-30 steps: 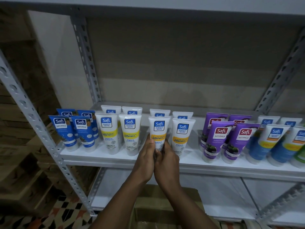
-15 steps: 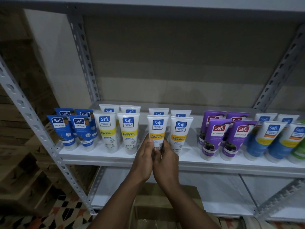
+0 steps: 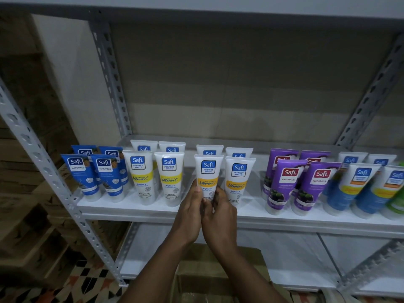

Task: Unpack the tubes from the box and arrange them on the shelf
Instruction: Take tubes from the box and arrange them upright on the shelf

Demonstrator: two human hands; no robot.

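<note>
Together the left hand [image 3: 189, 212] and the right hand [image 3: 222, 218] clasp the lower end of one orange-banded tube [image 3: 208, 171]. The left thumb and fingers curl round its left side and the right fingers pinch its right side, so the cap end is hidden behind them. Both forearms rise from the bottom edge of the view and converge just in front of the shelf's front edge.

The tube stands upright with its wide crimped end on top. It is white, with a blue "Safi Perfect White" badge and an orange "Vitamin C" band. It is in the front row of the shelf [image 3: 131, 209], about midway along, just beside a matching tube [image 3: 238, 178] on its right; whether the two touch I cannot tell.

Toward the shelf's left end stand yellow-banded tubes [image 3: 140, 173], set apart by a gap, and then blue tubes [image 3: 76, 171]. Toward the right end are purple tubes [image 3: 286, 182] and white-and-blue tubes [image 3: 358, 186]. Each group has a second row behind it. Below the hands, lower than the shelf, sits a cardboard box [image 3: 218, 272].
</note>
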